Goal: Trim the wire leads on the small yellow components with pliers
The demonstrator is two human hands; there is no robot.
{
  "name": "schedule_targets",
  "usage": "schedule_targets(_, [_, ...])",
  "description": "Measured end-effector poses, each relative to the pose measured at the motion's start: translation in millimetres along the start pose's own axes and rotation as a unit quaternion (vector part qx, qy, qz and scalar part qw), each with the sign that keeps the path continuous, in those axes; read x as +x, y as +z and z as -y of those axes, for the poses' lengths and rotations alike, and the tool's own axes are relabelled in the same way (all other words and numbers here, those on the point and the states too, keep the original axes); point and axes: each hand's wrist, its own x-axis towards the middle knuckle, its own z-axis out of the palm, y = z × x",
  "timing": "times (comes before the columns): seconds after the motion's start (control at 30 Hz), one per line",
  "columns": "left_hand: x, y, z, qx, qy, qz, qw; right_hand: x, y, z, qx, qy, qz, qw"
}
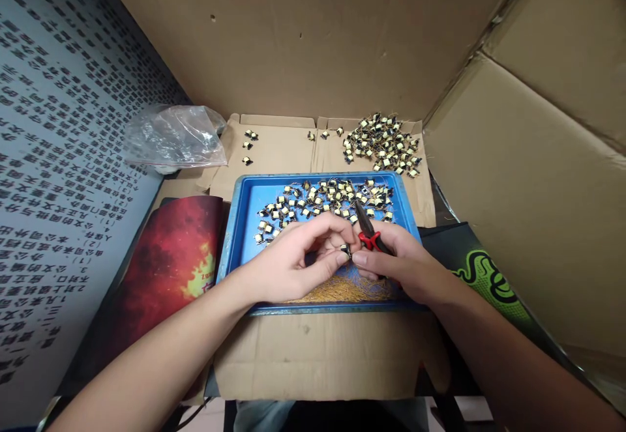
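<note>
My left hand (293, 259) and my right hand (401, 262) meet over the near half of a blue tray (239, 223). Together their fingertips pinch one small yellow-and-black wound part (345, 249). My right hand also grips red-handled cutters (368, 230), whose black jaws point up and away from me. Several more of the small parts (323, 199) lie scattered across the tray's far half. A heap of fine copper wire trimmings (342, 288) lies in the tray under my hands.
A second pile of the small parts (384, 144) sits on the cardboard behind the tray at right, with a few strays (248, 145) at left. A crumpled clear plastic bag (173, 135) lies far left. Cardboard walls (528, 178) close in the back and right. A red mat (171, 256) lies left.
</note>
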Motion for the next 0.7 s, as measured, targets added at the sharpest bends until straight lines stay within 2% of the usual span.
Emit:
schedule_targets(0.17, [0, -1, 0, 0.048, 0.013, 0.0, 0.999, 2, 4, 0, 0.123, 0.04, 0.012, 0.992])
schedule_targets(0.27, [0, 0, -1, 0.04, 0.021, -0.008, 0.999, 3, 7, 1, 0.17, 0.061, 0.015, 0.983])
schedule_targets(0.5, [1, 1, -6, -0.075, 0.017, -0.027, 0.997, 0, 10, 3, 0.183, 0.055, 0.012, 0.981])
schedule_targets(0.7, [1, 2, -6, -0.183, -0.02, -0.022, 0.983, -1, 11, 5, 0.191, 0.047, 0.006, 0.98])
